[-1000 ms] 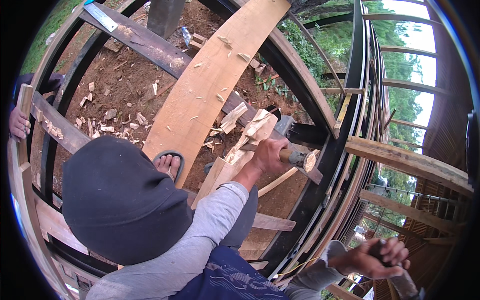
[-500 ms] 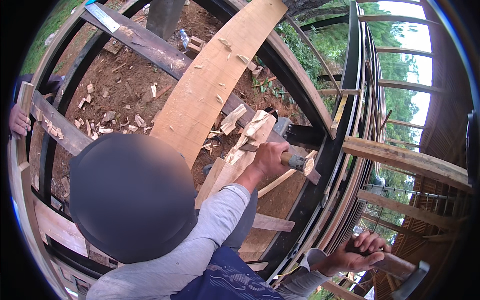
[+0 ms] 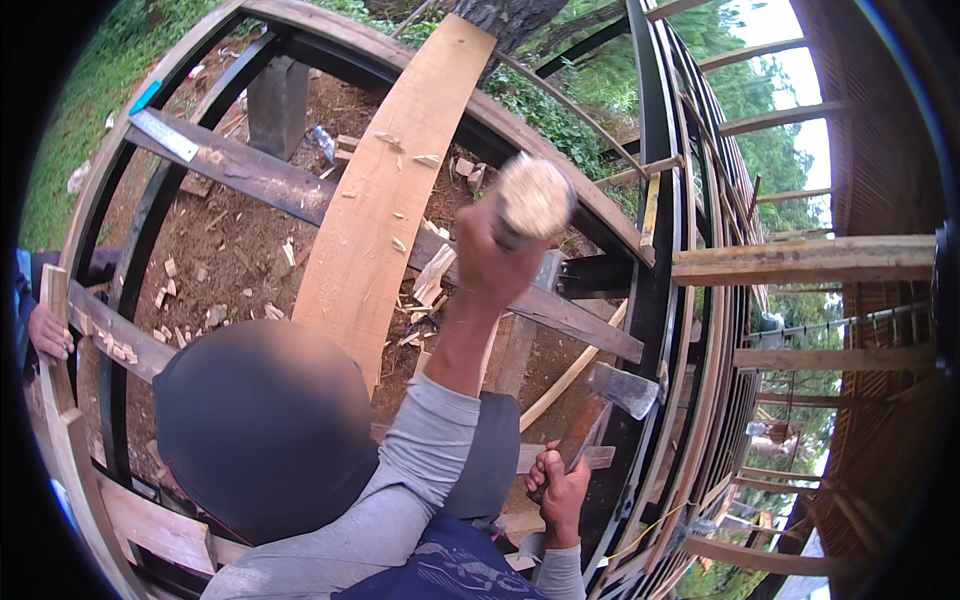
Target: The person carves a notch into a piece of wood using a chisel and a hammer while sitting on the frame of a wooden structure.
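My left hand point(image 3: 490, 262) is raised close to the camera, its fingers wrapped round a chisel. Only the butt of the chisel's wooden handle point(image 3: 535, 196) shows, battered, with a metal ring; the blade is hidden. Lower right, my right hand point(image 3: 562, 492) grips a hammer point(image 3: 624, 390) by its wooden handle, its blocky steel head up. Beyond my left forearm, the pale timber seen earlier is mostly hidden. A split chunk of pale wood point(image 3: 434, 275) lies near my left wrist.
A wide plank point(image 3: 370, 215) with chips on it spans the dark frame point(image 3: 590, 274). A square point(image 3: 165, 135) rests on a crosspiece at upper left. Another person's hand point(image 3: 50, 333) touches a wooden post at far left. A large dark rounded shape point(image 3: 262, 425) blocks the lower left.
My left hand has lifted the chisel up from the timber toward the camera. My right hand has brought the hammer inward from the far lower right. The view has shifted.
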The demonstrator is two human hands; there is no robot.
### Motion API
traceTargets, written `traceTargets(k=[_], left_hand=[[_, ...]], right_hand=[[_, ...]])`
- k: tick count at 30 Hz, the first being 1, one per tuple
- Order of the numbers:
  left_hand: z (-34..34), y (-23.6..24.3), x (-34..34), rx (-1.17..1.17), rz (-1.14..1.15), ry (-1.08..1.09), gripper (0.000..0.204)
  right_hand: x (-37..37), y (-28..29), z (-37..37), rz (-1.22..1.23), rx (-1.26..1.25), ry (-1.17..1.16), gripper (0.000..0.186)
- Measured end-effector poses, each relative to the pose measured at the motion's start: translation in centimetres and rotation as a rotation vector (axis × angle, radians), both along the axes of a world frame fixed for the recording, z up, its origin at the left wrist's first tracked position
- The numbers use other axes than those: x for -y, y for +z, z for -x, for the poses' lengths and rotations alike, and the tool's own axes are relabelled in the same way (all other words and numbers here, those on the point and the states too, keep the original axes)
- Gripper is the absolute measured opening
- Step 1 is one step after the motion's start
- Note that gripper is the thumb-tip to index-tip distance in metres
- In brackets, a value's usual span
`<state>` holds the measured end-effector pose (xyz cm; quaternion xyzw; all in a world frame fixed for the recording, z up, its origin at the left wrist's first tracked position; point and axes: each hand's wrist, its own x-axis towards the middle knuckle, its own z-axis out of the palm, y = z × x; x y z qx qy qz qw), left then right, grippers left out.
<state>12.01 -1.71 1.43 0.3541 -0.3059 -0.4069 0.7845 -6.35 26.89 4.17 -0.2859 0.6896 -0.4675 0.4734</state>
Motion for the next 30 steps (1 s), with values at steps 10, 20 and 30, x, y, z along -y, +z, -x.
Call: traceTargets(k=[10,20,30], left_hand=[[-5.3,-13.8,2.5,1.071,-0.652,-0.078,0.056],[-7.9,-25.1,3.0,1.518,-0.817,0.118,0.053],[-3.6,-22.1,2.2,1.488,-0.594,0.158,0.054]], right_hand=[[-5.6,-5.9,-0.2,-0.178,0.261,0.021,0.024],[-10.9,-9.7,1.2,-0.179,0.493,-0.096,0.021],[-10.9,-10.6,3.8,-0.13,0.686,-0.166,0.021]])
